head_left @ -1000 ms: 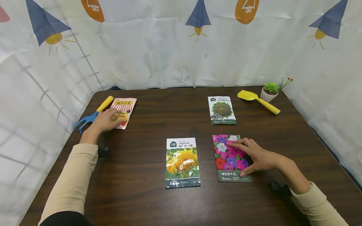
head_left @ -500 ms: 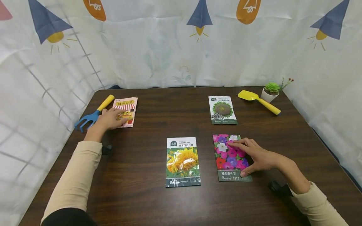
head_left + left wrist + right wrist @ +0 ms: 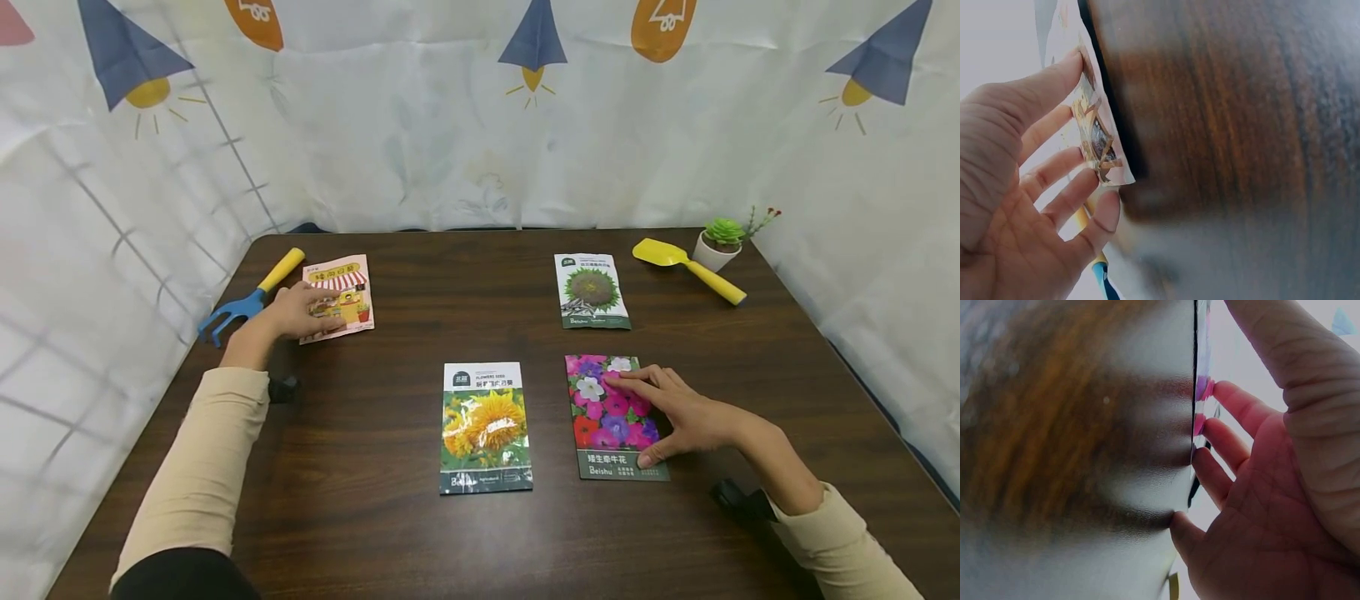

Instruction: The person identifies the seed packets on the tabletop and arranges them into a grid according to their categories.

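Note:
At the far left, my left hand (image 3: 288,315) rests its fingertips on a pink seed packet (image 3: 356,292) with a striped awning printed on it. The left wrist view shows the thumb and fingers spread against the face of this packet (image 3: 1100,134), fairly straight. On the right, my right hand (image 3: 693,415) touches a seed packet with pink and purple flowers (image 3: 600,408), fingers extended and thumb near its lower edge. In the right wrist view the fingertips meet the packet (image 3: 1200,387), and the little finger touches the tabletop.
A yellow-flower seed packet (image 3: 486,433) lies at the middle front. A white sunflower seed packet (image 3: 591,290), a yellow trowel (image 3: 686,267) and a potted succulent (image 3: 720,242) are at the back right. Beside my left hand lies a blue hand fork (image 3: 255,300) with a yellow handle.
My left hand has slid the pink packet a little to the right, and the packet has turned slightly. The right hand and its packet have stayed in place.

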The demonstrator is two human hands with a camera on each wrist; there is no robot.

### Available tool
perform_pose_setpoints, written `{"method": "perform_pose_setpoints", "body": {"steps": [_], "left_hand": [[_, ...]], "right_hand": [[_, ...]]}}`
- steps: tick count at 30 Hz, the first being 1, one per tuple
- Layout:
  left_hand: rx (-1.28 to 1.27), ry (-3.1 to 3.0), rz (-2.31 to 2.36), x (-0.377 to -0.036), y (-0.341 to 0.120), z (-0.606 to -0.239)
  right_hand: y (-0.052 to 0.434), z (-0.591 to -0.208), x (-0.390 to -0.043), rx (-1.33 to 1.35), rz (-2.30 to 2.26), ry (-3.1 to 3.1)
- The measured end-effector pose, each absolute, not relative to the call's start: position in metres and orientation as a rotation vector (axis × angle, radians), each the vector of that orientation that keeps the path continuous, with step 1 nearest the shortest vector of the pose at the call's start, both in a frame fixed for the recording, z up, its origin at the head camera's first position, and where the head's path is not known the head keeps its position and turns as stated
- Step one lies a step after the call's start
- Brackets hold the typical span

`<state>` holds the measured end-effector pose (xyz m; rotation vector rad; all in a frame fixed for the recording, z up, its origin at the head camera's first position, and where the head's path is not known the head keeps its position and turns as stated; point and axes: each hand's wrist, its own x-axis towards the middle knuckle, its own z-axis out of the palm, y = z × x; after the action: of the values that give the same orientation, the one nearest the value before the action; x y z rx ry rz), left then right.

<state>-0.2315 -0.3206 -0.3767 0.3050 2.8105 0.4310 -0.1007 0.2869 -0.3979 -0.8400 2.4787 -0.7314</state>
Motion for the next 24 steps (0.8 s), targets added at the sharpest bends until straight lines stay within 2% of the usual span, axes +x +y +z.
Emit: {"method": "perform_pose_setpoints", "body": {"steps": [14,24], "left_hand": [[0.309,2.828,0.472,-0.234,-0.318,-0.38],[0.308,2.815,0.46,-0.236,-0.297,-0.378]], "right_hand": [[0.287,-0.398,-0.1,-0.855,-0.722,2.496],[0.288,-0.399,-0.101,-0.858,-0.728,2.492]]}}
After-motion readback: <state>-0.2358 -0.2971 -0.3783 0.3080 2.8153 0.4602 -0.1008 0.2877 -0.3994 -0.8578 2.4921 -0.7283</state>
